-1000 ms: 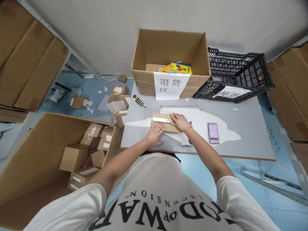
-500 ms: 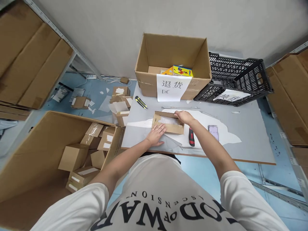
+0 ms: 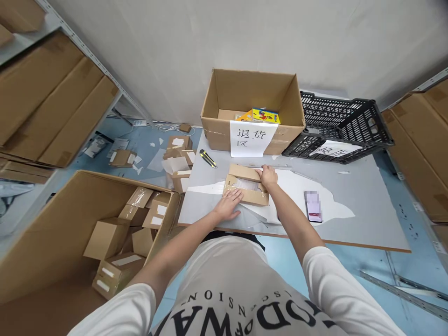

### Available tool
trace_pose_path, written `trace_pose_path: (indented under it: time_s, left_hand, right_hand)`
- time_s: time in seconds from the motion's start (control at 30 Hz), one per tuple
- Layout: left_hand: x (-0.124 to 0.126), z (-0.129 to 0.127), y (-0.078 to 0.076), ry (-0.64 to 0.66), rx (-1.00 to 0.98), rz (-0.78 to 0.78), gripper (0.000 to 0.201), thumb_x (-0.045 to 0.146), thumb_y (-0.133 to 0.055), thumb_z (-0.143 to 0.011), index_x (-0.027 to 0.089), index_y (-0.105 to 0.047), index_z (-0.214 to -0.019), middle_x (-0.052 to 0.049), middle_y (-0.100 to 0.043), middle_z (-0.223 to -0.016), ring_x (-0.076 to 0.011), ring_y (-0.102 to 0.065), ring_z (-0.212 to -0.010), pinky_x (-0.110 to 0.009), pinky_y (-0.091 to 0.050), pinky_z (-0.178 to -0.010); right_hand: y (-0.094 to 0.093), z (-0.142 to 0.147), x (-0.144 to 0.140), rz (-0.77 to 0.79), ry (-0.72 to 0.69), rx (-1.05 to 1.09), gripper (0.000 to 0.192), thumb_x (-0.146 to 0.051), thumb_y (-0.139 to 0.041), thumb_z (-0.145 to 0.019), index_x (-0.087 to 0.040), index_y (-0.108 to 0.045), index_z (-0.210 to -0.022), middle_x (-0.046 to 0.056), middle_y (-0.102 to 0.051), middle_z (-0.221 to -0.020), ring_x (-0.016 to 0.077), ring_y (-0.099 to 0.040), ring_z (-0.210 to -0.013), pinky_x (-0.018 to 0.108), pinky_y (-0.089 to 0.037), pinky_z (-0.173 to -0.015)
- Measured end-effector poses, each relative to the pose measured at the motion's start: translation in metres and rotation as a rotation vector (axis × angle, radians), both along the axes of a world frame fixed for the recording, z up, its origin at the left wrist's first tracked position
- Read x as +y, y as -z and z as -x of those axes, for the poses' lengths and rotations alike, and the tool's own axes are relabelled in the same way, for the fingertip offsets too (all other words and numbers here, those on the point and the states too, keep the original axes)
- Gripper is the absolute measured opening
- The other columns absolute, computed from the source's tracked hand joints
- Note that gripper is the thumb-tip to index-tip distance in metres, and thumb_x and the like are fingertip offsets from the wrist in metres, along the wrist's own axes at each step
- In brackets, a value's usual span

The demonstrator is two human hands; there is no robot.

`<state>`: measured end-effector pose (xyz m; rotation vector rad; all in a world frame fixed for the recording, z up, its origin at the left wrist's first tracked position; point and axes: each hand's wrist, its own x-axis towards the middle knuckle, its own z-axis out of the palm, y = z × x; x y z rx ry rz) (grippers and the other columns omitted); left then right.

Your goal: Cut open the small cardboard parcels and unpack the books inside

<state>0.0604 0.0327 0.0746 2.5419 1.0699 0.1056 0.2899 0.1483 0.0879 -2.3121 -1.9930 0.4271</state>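
Observation:
A small cardboard box [image 3: 257,197] lies on the table with its top flaps parted. Clear plastic wrapping shows in the gap between them. My left hand [image 3: 229,204] rests on its near left corner, fingers stretched over the near flap. At the far right corner, the curled fingers and thumb of my right hand [image 3: 268,176] grip the edge of the far flap. White paper sheeting [image 3: 294,184] spreads under and beside the box. My right forearm covers the spot where a red and black utility knife lay.
A yellow and black utility knife [image 3: 208,158] lies left on the table, a phone [image 3: 313,206] right. Behind stand a labelled carton [image 3: 217,133] with colourful boxes and a black crate [image 3: 339,126]. A large carton [image 3: 101,177] of small boxes stands at left.
The far flap has come down from upright toward the box's opening, with my right hand on its edge. My left hand stays on the near flap. The camera view has shifted slightly.

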Motion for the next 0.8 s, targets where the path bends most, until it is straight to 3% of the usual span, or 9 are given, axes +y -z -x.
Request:
trace_pose_path:
  time_s: [0.1,0.23,0.37,0.43,0.57,0.8]
  left_hand:
    - [0.014,0.009,-0.004,-0.082,-0.118,-0.002,0.068,0.034,-0.055,-0.081,0.012,-0.03,-0.14,-0.017,-0.024,-0.149,-0.0265,-0.017,-0.139,-0.044,-0.023,-0.11]
    - [0.046,0.034,-0.013,-0.089,-0.126,0.028,0.096,0.046,-0.07,-0.067,0.011,-0.022,-0.142,-0.02,-0.025,-0.148,-0.031,-0.019,-0.138,-0.048,-0.02,-0.111]
    - [0.079,0.054,-0.016,0.048,-0.042,0.117,0.111,0.05,-0.077,-0.055,0.012,-0.02,-0.143,-0.02,-0.022,-0.149,-0.0326,-0.018,-0.138,-0.047,-0.02,-0.11]
    - [0.089,0.056,-0.014,0.11,-0.023,0.136,0.106,0.047,-0.078,-0.056,0.012,-0.025,-0.141,-0.02,-0.024,-0.148,-0.0313,-0.019,-0.138,-0.044,-0.021,-0.11]
    - [0.096,0.053,-0.007,0.099,-0.038,0.141,0.099,0.042,-0.079,-0.056,0.01,-0.032,-0.137,-0.02,-0.032,-0.145,-0.0286,-0.024,-0.137,-0.039,-0.028,-0.108]
    - [0.097,0.051,-0.003,0.077,-0.065,0.134,0.097,0.041,-0.083,-0.05,0.009,-0.041,-0.131,-0.019,-0.041,-0.139,-0.0296,-0.031,-0.134,-0.037,-0.033,-0.106]
  right_hand:
    - [-0.003,0.002,-0.013,-0.15,-0.093,0.001,0.041,-0.036,-0.037,-0.093,-0.016,-0.047,-0.127,0.018,-0.047,-0.129,0.0286,-0.041,-0.12,0.042,-0.033,-0.095]
    - [-0.021,-0.004,-0.042,-0.311,-0.354,-0.041,0.043,-0.026,-0.04,-0.091,-0.016,-0.04,-0.133,0.018,-0.032,-0.142,0.0314,-0.027,-0.129,0.048,-0.022,-0.1]
    - [-0.031,-0.006,-0.072,-0.108,-0.719,0.019,0.044,-0.043,-0.047,-0.087,-0.015,-0.052,-0.121,0.015,-0.053,-0.118,0.0284,-0.045,-0.108,0.04,-0.032,-0.092]
    - [-0.029,-0.004,-0.083,-0.031,-0.726,0.021,0.048,-0.049,-0.055,-0.081,-0.015,-0.055,-0.115,0.014,-0.055,-0.113,0.0293,-0.046,-0.104,0.04,-0.034,-0.089]
    - [-0.023,0.004,-0.092,0.009,-0.575,0.035,0.048,-0.039,-0.068,-0.073,-0.013,-0.051,-0.11,0.013,-0.057,-0.108,0.0276,-0.048,-0.102,0.037,-0.035,-0.086]
    - [-0.027,0.016,-0.108,0.05,-0.482,-0.024,0.032,-0.027,-0.064,-0.078,-0.015,-0.047,-0.103,0.008,-0.061,-0.095,0.021,-0.055,-0.082,0.03,-0.037,-0.071]
